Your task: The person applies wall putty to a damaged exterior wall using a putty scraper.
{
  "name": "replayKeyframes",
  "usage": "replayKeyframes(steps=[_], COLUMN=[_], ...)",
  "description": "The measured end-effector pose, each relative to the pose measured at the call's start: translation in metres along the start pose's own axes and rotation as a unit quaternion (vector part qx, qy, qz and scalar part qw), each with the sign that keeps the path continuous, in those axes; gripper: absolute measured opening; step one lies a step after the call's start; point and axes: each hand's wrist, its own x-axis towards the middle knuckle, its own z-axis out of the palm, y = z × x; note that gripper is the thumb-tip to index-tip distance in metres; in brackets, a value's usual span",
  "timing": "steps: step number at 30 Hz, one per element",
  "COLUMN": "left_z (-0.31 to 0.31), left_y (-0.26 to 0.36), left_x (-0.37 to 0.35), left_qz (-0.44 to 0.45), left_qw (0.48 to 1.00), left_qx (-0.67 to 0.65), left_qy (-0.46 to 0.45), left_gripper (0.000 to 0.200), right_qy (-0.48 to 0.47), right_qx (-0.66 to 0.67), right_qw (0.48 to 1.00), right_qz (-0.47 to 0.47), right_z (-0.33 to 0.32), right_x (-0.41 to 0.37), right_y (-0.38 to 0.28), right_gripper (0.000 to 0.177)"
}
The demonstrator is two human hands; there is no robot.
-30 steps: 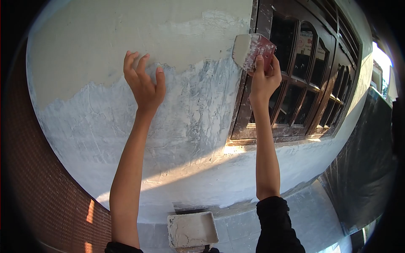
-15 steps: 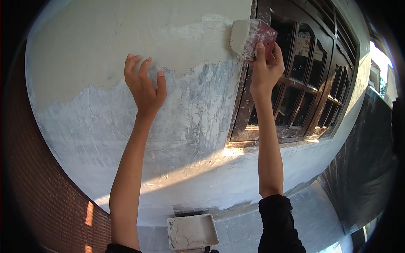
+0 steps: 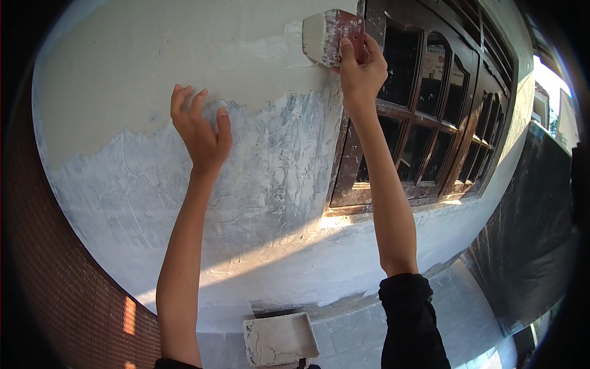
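Observation:
My right hand grips a dark red putty scraper, thumb on its near face. Pale putty coats the left part of the scraper, which lies against the upper wall beside the window frame. In front of the wall, my left hand is raised with its fingers apart and curled, holding nothing. Smooth beige putty covers the wall's upper part, ending in a ragged edge near my left hand. Below that edge the surface is streaky white and grey.
A dark brown wooden window with glass panes fills the wall's right side. Low down stands a tray with putty in it, on grey floor tiles. Brown woven screening borders the left; a black sheet hangs at right.
My right hand has moved up and left with the scraper, from over the window frame's edge farther onto the wall. My left hand has shifted slightly left and down, still open.

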Motion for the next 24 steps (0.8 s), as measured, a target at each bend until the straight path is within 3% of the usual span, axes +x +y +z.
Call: replayKeyframes(steps=[1,3,4,7,10,14,17,19,22,24], left_z=[0.000,0.000,0.000,0.001,-0.001,0.001,0.000,0.000,0.000,-0.001], left_y=[-0.001,0.003,0.002,0.002,0.002,0.001,0.002,0.001,0.002,0.001], left_x=[0.001,-0.001,0.001,0.001,0.001,0.002,0.000,0.001,0.001,0.002], left_qz=[0.002,0.004,0.005,0.013,0.008,0.005,0.010,0.006,0.001,0.009], left_qw=[1.000,1.000,1.000,1.000,1.000,1.000,1.000,1.000,1.000,1.000], left_qx=[-0.005,-0.002,0.005,0.003,-0.006,0.001,-0.002,-0.007,0.006,0.007], left_qy=[0.011,0.006,0.005,0.001,0.002,0.007,-0.008,-0.002,-0.009,-0.010], left_gripper=[0.045,0.045,0.045,0.044,0.044,0.044,0.045,0.045,0.045,0.045], right_qy=[0.019,0.070,0.088,0.063,-0.037,0.066,0.029,-0.010,0.035,0.072], right_qx=[-0.082,-0.049,0.027,0.093,0.065,0.034,0.091,0.005,0.011,0.093], right_qw=[0.995,0.996,0.993,0.993,0.996,0.996,0.995,1.000,0.999,0.992], right_qz=[-0.046,-0.004,0.068,0.046,0.052,0.054,0.042,0.029,0.030,0.045], right_z=[0.000,-0.027,-0.036,-0.037,-0.015,-0.039,-0.038,-0.029,-0.036,-0.040], right_x=[0.002,0.019,0.023,0.026,0.015,0.036,0.034,0.023,0.031,0.033], right_y=[0.010,0.021,0.011,-0.002,0.002,0.014,0.001,0.009,0.010,0.002], right_gripper=[0.030,0.029,0.028,0.033,0.039,0.035,0.033,0.034,0.034,0.034])
